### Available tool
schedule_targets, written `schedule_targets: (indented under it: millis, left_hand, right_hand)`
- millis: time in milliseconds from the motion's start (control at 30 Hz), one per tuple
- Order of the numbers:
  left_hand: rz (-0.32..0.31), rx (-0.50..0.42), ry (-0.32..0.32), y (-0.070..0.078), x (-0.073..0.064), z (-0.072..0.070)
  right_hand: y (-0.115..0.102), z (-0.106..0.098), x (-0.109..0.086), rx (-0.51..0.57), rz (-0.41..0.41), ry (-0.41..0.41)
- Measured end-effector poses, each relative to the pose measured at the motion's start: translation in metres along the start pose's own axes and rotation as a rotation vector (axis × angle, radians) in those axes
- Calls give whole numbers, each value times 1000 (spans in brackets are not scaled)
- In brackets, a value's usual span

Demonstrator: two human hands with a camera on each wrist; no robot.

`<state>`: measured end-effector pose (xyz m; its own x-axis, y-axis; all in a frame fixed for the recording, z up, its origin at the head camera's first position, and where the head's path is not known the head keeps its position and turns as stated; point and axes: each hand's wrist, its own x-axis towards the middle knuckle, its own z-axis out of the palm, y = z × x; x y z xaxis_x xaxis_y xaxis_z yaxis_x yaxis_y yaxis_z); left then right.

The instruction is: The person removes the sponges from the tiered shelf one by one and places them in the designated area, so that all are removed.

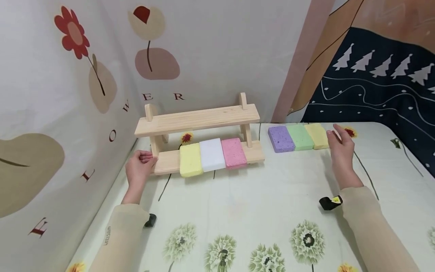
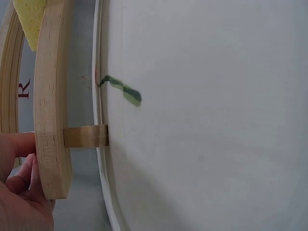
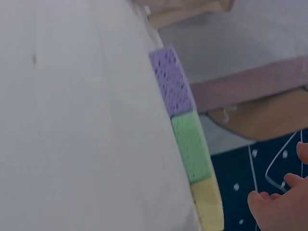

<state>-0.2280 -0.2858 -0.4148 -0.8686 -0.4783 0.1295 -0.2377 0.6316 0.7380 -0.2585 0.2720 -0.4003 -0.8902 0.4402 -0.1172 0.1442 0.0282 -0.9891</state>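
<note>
A small two-tier wooden shelf stands at the back of the table. My left hand holds the left end of its lower board; in the left wrist view the thumb and fingers are around the board's end. On that board a yellow sponge, a white sponge and a pink sponge lie side by side. To the right, a purple sponge, a green sponge and a second yellow sponge form a row on the table. My right hand, fingers loosely bent, hovers beside the yellow sponge's right edge, holding nothing.
A pale tablecloth printed with flowers covers the table. Behind the shelf hangs a white cloth with flower prints and letters. At the right back hangs a dark cloth with white trees.
</note>
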Motion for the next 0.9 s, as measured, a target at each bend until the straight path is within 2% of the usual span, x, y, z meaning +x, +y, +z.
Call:
schedule_targets:
  millis: [133, 300, 500, 733, 900]
  left_hand:
    - [4, -1, 3, 0, 1, -1]
    - [0, -2, -6, 0, 1, -1]
    - [-7, -11, -3, -1, 0, 1]
    - [-5, 0, -11, -2, 1, 1]
    - [-5, -7, -10, -2, 1, 1]
  right_hand:
    - [-4, 8, -12, -50, -72, -79]
    - [-7, 17, -26, -104, -104, -199]
    - [-15, 32, -43, -65, -127, -342]
    - [-21, 49, -59, -168, -164, -441]
    - [-21, 64, -66, -134, -181, -491]
